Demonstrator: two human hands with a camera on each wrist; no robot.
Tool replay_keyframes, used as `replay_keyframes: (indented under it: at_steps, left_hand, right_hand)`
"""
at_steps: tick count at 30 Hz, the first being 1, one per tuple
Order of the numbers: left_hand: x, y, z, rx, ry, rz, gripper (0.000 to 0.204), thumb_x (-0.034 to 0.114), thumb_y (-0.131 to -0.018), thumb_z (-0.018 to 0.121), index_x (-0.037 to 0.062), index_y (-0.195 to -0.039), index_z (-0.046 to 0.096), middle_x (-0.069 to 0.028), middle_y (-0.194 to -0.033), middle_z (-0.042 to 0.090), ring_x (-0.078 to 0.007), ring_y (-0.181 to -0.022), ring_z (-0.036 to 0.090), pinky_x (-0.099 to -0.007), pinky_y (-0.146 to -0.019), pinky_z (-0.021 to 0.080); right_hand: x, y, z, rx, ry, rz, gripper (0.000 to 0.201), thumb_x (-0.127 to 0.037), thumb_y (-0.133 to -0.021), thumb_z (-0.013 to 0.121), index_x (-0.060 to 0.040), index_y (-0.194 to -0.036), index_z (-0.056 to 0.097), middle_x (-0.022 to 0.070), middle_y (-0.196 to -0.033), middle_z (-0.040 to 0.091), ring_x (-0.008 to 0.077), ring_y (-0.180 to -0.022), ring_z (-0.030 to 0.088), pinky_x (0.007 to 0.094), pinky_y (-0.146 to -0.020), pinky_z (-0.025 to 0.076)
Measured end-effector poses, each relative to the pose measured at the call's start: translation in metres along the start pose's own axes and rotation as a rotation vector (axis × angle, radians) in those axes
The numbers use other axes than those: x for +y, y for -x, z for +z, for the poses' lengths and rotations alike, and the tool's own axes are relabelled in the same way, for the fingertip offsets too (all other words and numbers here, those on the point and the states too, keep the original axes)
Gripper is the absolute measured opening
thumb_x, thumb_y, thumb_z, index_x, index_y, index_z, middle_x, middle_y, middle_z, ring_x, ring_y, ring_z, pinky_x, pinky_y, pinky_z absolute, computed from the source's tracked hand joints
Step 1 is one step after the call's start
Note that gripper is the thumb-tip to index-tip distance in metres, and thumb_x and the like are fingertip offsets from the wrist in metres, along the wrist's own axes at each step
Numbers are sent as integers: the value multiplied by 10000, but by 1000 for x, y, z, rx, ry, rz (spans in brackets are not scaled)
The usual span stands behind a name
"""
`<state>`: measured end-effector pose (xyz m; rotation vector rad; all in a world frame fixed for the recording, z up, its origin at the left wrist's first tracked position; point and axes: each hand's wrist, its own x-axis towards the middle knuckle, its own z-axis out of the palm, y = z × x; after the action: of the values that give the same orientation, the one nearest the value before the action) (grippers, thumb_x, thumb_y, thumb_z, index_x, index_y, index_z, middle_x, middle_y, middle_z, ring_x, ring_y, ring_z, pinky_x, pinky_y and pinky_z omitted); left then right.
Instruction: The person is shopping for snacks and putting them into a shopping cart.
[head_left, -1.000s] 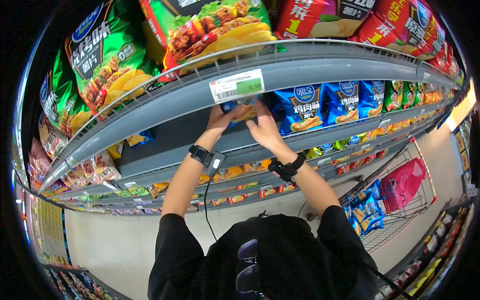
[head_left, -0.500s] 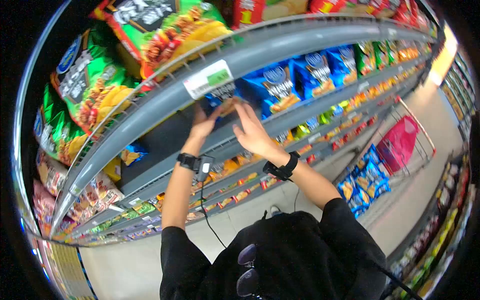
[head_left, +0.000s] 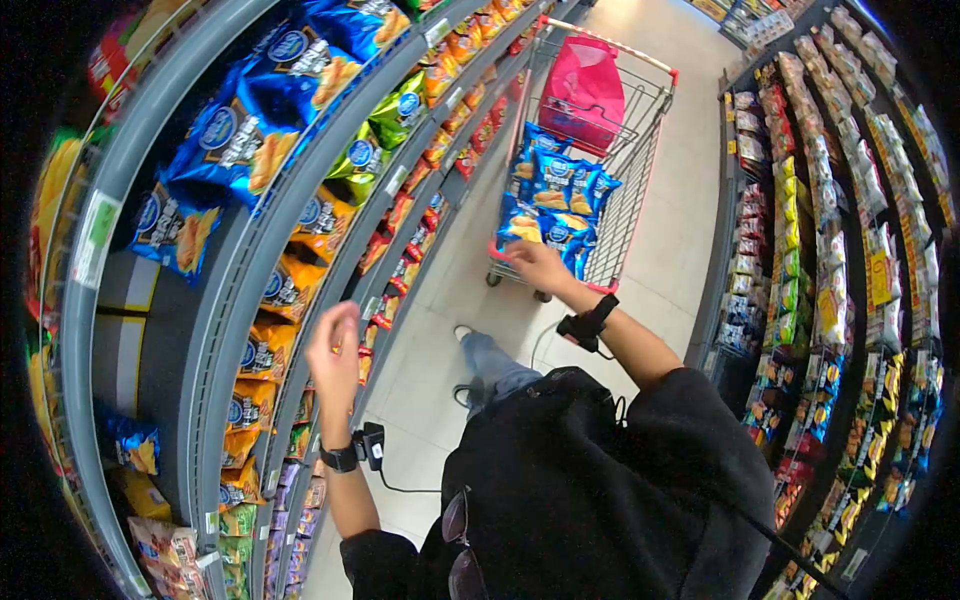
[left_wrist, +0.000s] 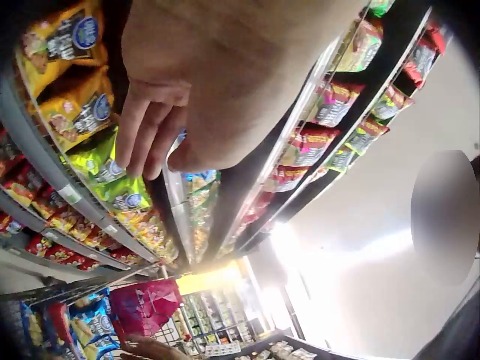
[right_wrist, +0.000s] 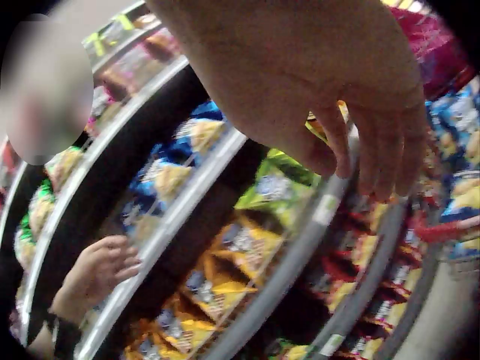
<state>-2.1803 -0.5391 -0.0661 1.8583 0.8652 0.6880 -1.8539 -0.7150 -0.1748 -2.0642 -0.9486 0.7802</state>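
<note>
My left hand (head_left: 335,350) is raised in front of the shelves, fingers loosely extended and holding nothing. The right hand (head_left: 540,268) reaches toward the shopping cart (head_left: 635,170); its fingers hang relaxed and empty in the right wrist view. Several blue chip bags (head_left: 552,180) lie in the cart, and the right fingertips overlap the nearest of them in the head view. On the shelf at the left, a blue chip bag (head_left: 178,235) leans at the front of a row of similar blue bags (head_left: 225,145).
A pink bag (head_left: 585,95) sits in the cart's far end. Orange chip bags (head_left: 265,350) and green ones (head_left: 360,160) fill the lower shelf. Across the aisle floor (head_left: 670,240) stands another packed shelf (head_left: 785,260). A cable (head_left: 410,488) runs from the left wrist.
Both hands have left the blue chip bag on the shelf. The view has swung right toward the cart, and the right hand has moved out over the aisle.
</note>
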Motion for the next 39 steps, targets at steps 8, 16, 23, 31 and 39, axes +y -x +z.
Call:
replay_keyframes:
  at_steps: [8,16,23,31,39]
  left_hand:
    - [-43,43,64,-166,85,-310,183,39,-988,538,-34,-1147,592,-113,-974,695,-173,-925,671,-301,-845,533]
    - [18,-15,116,-40,-52,-486,182,17,-982,525,-29,-1144,594,-100,-944,677,-169,-892,656,-293,-800,531]
    - [37,-38,145,-46,-107,-550,191,51,-994,536,-17,-1166,584,-99,-960,677,-168,-901,656,-291,-815,527]
    - [46,-103,191,-293,-87,-418,248,57,-983,557,-23,-1217,574,-126,-1055,690,-175,-999,658,-300,-895,513]
    - [65,-117,239,-446,627,-418,540,150,-943,653,16,-1398,395,-149,-1312,579,-237,-1213,565,-362,-1033,453]
  right_hand:
    - [253,-75,-56,168,84,594,658,-377,-691,797,-58,-1235,610,190,-1149,681,325,-1080,657,388,-931,507]
    - [344,-143,-39,295,14,837,1092,-469,-545,898,-57,-1420,389,238,-1233,626,363,-1133,626,415,-931,514]
    - [354,-158,-40,134,205,686,491,-321,-573,902,-55,-911,664,168,-876,707,329,-842,694,405,-759,550]
    - [245,-134,-154,222,56,193,349,-223,-667,868,-62,-821,600,102,-690,643,250,-611,653,400,-575,515]
    - [30,-79,-245,43,-690,-79,281,-59,-834,772,-90,-901,501,-19,-839,599,61,-761,572,222,-630,471]
